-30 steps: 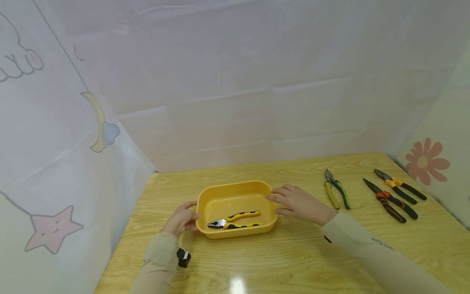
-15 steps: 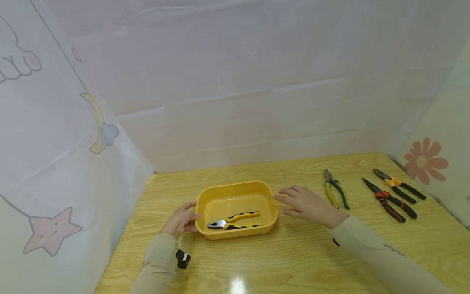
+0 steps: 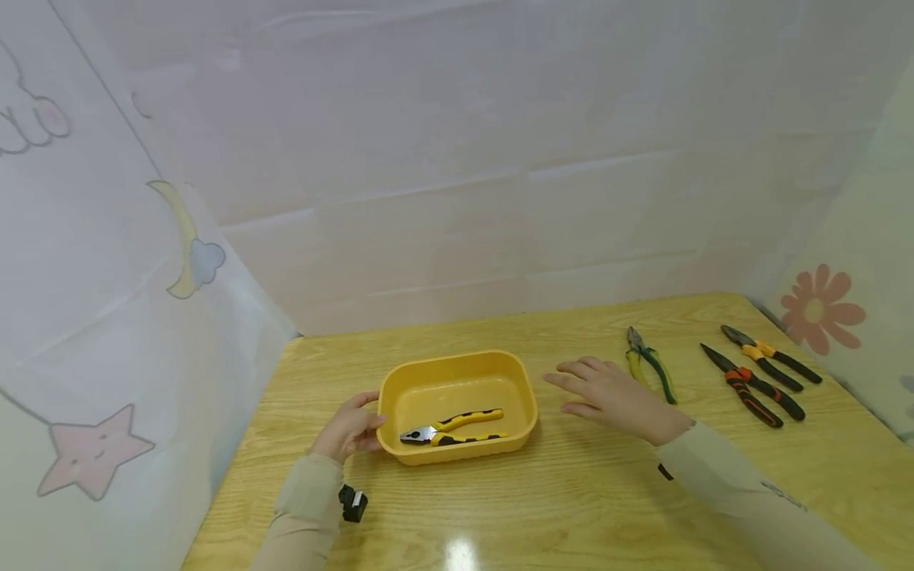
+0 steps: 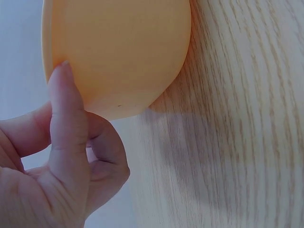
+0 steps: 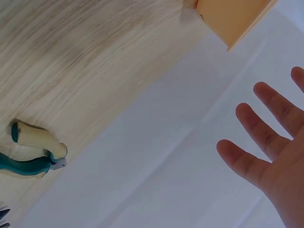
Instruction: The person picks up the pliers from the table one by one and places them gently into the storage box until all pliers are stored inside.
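Note:
A yellow plastic bin sits on the table, and yellow-and-black combination pliers lie inside it with handles spread. My left hand pinches the bin's left edge; in the left wrist view the thumb presses near the rim and the other fingers curl behind. My right hand hovers to the right of the bin, apart from it, holding nothing. The right wrist view shows its fingers straight and spread. Just beyond that hand lie pliers with yellow-green handles, partly hidden by it in the head view.
Long-nose pliers with red-and-black handles and pliers with orange-and-black handles lie at the table's right side. The wooden table is bounded behind by a pale cloth wall and by printed cloth at both sides.
My right hand has let go of the bin's right edge and moved off to the right. The left hand keeps its hold; bin and pliers stay in place.

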{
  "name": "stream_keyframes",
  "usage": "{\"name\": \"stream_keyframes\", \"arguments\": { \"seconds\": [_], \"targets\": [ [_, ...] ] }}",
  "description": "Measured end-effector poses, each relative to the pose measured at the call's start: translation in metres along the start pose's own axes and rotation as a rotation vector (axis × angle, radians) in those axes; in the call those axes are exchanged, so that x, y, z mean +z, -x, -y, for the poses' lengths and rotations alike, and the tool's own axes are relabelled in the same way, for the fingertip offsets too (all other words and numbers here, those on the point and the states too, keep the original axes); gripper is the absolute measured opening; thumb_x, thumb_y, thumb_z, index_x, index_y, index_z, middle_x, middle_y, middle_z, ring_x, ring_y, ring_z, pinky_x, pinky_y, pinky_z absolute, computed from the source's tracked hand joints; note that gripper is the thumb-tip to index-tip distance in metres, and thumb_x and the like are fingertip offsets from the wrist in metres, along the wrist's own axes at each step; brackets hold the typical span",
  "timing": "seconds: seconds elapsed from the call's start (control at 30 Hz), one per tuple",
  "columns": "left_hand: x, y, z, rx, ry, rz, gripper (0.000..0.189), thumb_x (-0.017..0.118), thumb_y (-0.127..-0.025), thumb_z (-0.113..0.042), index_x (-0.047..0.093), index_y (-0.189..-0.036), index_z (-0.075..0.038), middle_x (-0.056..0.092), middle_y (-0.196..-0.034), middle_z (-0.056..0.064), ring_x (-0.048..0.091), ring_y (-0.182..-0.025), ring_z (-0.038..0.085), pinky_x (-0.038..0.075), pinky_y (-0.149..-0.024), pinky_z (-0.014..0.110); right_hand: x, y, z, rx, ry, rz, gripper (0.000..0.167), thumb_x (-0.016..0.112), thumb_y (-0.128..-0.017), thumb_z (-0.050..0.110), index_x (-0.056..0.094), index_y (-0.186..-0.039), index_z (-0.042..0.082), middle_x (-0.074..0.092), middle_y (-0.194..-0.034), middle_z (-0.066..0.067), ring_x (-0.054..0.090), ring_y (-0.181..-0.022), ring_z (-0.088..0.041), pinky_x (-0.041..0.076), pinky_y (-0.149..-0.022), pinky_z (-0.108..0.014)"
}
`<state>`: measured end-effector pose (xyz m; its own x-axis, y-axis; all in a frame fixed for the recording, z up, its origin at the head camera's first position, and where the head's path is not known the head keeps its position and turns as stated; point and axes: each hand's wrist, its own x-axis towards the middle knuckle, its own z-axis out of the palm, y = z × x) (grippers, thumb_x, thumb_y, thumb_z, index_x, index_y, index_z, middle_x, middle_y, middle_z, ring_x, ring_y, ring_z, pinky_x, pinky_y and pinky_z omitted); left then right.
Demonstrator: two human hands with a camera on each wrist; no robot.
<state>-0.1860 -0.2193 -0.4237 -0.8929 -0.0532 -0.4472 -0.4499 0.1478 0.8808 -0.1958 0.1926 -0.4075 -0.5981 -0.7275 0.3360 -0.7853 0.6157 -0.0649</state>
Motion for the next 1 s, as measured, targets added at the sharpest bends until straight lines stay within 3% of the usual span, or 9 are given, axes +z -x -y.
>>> {"name": "stream_keyframes", "arguments": {
  "seconds": [0.27,0.5,0.87,1.0],
  "targets": [
    [-0.001,-0.002,0.001,-0.010,0.011,0.000,0.055,0.051,-0.094,0.009,0.033,-0.146,0.003,0.061,-0.079,0.013,0.061,-0.056,0.015,0.052,-0.044,0.024,-0.002,0.010,-0.007,0.020,0.037,-0.018,0.051,0.072,-0.087,0.020,0.057,-0.134,0.005,0.060,-0.121,-0.018,0.056,-0.108,-0.036,0.048,-0.085,-0.055],
    [-0.001,-0.002,0.000,-0.007,0.015,0.009,0.055,0.050,-0.094,0.008,0.033,-0.147,0.003,0.061,-0.078,0.012,0.060,-0.056,0.015,0.052,-0.044,0.024,-0.001,0.019,-0.011,-0.010,0.081,-0.071,0.052,0.071,-0.088,0.023,0.056,-0.134,0.004,0.061,-0.118,-0.018,0.058,-0.103,-0.034,0.050,-0.082,-0.051],
    [0.000,-0.002,0.000,0.002,0.020,0.021,0.055,0.050,-0.094,0.008,0.032,-0.146,0.004,0.060,-0.078,0.012,0.061,-0.056,0.014,0.051,-0.044,0.023,0.002,0.036,-0.012,0.083,0.107,-0.081,0.060,0.075,-0.084,0.024,0.054,-0.137,0.006,0.060,-0.120,-0.017,0.057,-0.104,-0.034,0.048,-0.081,-0.057],
    [0.000,-0.002,0.000,0.000,0.017,0.015,0.054,0.050,-0.095,0.008,0.034,-0.146,0.004,0.059,-0.077,0.012,0.059,-0.055,0.014,0.051,-0.043,0.023,0.004,0.041,-0.014,0.075,0.124,-0.104,0.054,0.062,-0.094,0.037,0.055,-0.136,0.005,0.060,-0.118,-0.018,0.057,-0.103,-0.034,0.047,-0.083,-0.057]
  ]
}}
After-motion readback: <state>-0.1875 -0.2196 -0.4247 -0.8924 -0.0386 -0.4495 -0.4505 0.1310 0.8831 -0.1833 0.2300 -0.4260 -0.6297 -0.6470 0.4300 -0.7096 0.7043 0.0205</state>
